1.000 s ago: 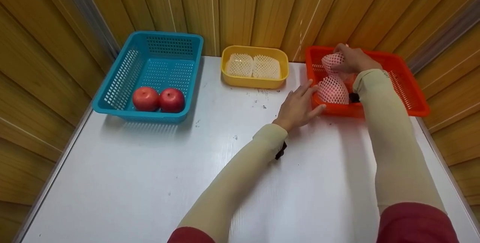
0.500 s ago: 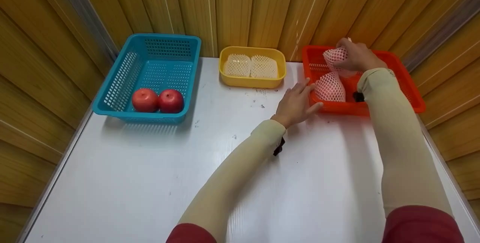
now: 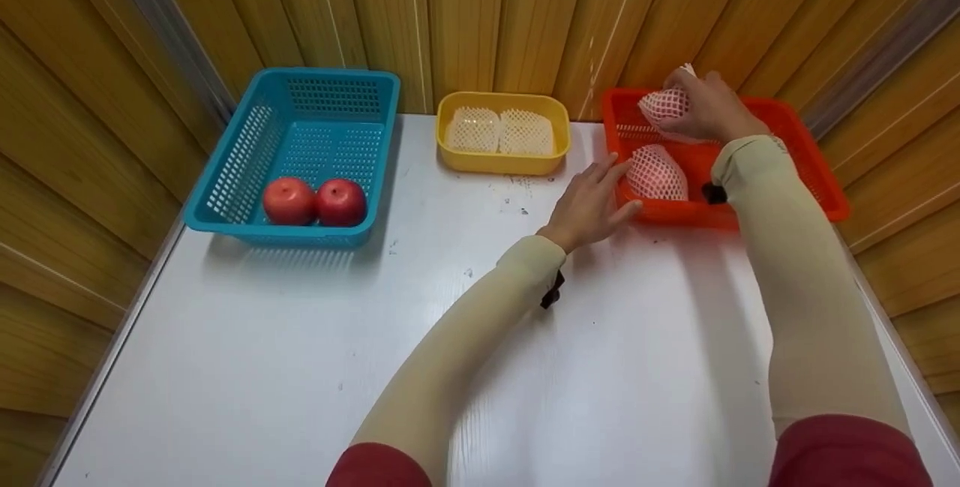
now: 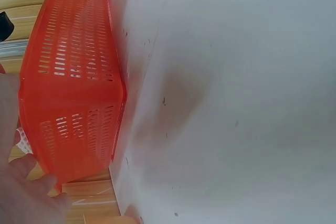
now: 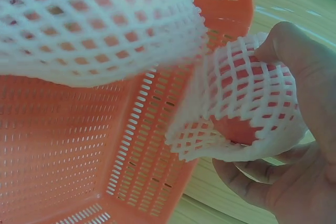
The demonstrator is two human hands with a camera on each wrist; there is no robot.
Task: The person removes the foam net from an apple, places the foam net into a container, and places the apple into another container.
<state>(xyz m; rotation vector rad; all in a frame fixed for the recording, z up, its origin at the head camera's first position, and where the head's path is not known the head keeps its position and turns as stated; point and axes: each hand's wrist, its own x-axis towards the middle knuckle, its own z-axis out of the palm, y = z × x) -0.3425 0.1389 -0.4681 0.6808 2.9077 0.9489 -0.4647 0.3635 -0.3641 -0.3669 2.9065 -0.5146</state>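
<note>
My right hand [image 3: 712,108] grips a red apple [image 5: 239,129] wrapped in a white foam net, over the back left of the orange-red basket [image 3: 675,211]. In the right wrist view the thumb and fingers curl round it, and the net hangs loose at its lower end. Another foam-netted piece [image 3: 657,174], reddish through the mesh, sits in the basket's near left corner. Beside that corner my left hand [image 3: 589,205] has its fingers spread, fingertips right at the rim. The left wrist view shows the fingers along the basket's outer wall.
A yellow tub [image 3: 502,164] with two pale foam nets [image 3: 475,130] stands at the back middle. To the left, a blue basket [image 3: 300,235] holds two red apples [image 3: 341,202]. Wood-patterned walls [image 3: 465,14] enclose the white table [image 3: 300,367].
My right hand has lifted the netted apple up and back, apart from the other netted piece. My left hand stays at the basket's corner. The head view has shifted slightly.
</note>
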